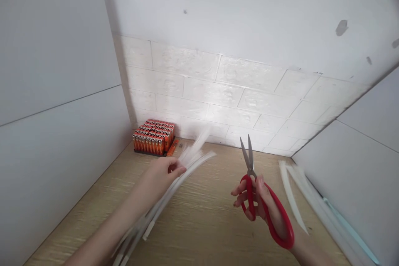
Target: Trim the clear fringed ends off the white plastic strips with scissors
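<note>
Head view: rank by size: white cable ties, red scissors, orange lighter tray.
Largest first: white cable ties, red scissors, orange lighter tray. The scissors sit nearer the camera, so their place above the tray is unsure.

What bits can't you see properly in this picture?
Head view:
Tips of the white plastic strips in the left hand: blurred.
Lower ends of those strips: cut off by the bottom edge.
Part of the red scissors: hidden by the right hand.
Any writing on the orange lighters: too small.
The pale strip at right: blurred.
</note>
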The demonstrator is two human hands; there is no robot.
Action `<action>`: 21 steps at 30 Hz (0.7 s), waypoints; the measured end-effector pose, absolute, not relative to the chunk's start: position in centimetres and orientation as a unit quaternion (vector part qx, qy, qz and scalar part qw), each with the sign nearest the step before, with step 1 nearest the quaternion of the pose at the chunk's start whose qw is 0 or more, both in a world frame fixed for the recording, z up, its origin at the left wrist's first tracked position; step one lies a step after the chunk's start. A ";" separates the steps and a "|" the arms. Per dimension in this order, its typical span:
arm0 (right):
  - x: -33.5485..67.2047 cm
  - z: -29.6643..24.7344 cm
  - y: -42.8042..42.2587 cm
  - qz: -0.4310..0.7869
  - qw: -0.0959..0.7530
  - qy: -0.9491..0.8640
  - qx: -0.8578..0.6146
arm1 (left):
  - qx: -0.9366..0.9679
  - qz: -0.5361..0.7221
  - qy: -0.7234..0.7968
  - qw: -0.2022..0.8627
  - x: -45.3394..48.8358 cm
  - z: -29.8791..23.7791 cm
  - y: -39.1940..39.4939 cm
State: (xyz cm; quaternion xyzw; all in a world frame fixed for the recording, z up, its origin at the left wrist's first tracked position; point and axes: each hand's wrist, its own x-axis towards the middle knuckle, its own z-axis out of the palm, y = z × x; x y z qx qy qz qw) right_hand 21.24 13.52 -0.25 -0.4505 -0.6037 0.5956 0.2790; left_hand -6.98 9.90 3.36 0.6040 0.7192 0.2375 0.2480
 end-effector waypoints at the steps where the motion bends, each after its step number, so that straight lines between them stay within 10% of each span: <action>1: 21.2 -0.4 13.5 0.606 0.278 -0.592 -0.454 | 0.614 0.197 0.731 0.223 -7.2 3.1 9.8; 21: 21.5 4.1 13.5 0.477 0.271 -0.661 -0.512 | 0.680 0.163 0.699 0.149 -4.5 0.3 9.9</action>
